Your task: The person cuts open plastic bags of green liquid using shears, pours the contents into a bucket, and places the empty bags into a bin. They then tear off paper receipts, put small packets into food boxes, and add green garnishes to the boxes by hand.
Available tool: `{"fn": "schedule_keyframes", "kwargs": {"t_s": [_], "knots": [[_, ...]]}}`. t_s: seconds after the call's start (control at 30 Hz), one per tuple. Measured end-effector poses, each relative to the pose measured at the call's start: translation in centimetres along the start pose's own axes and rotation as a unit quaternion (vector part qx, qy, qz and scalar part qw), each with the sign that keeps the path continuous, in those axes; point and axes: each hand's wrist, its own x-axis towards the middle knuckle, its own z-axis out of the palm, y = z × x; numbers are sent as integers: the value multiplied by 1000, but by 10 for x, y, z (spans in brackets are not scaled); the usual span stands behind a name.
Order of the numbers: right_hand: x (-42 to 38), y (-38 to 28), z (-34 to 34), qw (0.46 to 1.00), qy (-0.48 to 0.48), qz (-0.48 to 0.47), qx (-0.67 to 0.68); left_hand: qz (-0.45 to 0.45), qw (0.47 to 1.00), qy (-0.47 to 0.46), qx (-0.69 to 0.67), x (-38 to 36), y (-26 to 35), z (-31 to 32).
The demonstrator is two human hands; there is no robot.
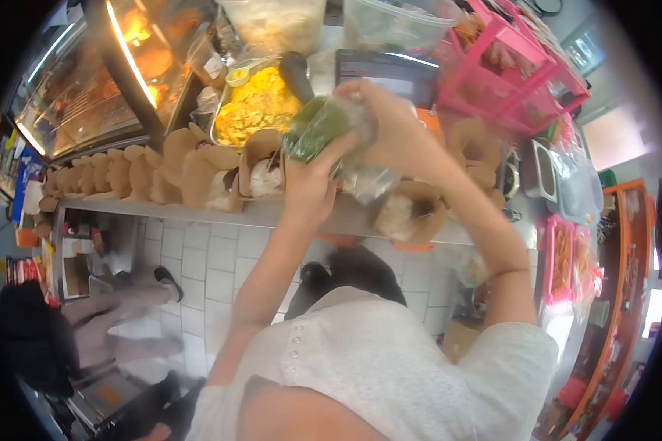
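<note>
A clear plastic bag with green contents (316, 131) is up in front of me, above the counter's front edge. My left hand (312, 180) is closed around its lower side. My right hand (379, 121) grips the other side of the bag, with fingers curled over the loose plastic; part of that hand is blurred. Just behind the bag lies a tray of yellow chopped food (256, 109), with a dark-handled utensil (295, 76) at its right. Below my hands, open brown paper boxes with white rice (266, 178) stand on the counter, another rice box (399, 212) to the right.
A row of brown boxes (121, 175) runs left along the metal counter (346, 220). The lit glass food cabinet (88, 95) stands behind them. A pink basket (485, 81) and plastic tubs (397, 22) fill the back. Another person's legs (118, 309) are on the tiled floor at left.
</note>
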Motion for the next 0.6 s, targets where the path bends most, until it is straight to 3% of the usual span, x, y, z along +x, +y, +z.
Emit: {"fn": "schedule_keyframes", "kwargs": {"t_s": [0.07, 0.13, 0.2, 0.23, 0.3, 0.33, 0.4, 0.5, 0.53, 0.6], "knots": [[-27, -1, 13, 998, 52, 18, 36, 21, 998, 5, 53, -13, -9, 0], [-46, 4, 33, 993, 101, 1, 56, -107, 979, 102, -137, -24, -9, 10], [-62, 0, 51, 951, 297, 47, 71, -117, 977, 122, -133, -31, -17, 13], [-72, 3, 58, 948, 310, 47, 62, -120, 973, 153, -128, -32, -24, 13], [-91, 6, 66, 911, 370, 157, 96, -105, 976, 134, -136, -31, -37, 20], [-101, 0, 65, 907, 380, 159, 88, -121, 970, 144, -153, -32, -40, 26], [-118, -12, 57, 901, 400, 157, -59, -136, 962, 158, -176, -36, -43, 46], [-149, -3, 36, 896, 417, 127, -87, -166, 957, 172, -163, -32, -69, 50], [-158, 2, 24, 881, 450, 103, -107, -165, 957, 173, -165, -29, -73, 53], [-176, 23, -8, 841, 493, 140, -173, -181, 937, 149, -258, -18, -79, 60]]}}
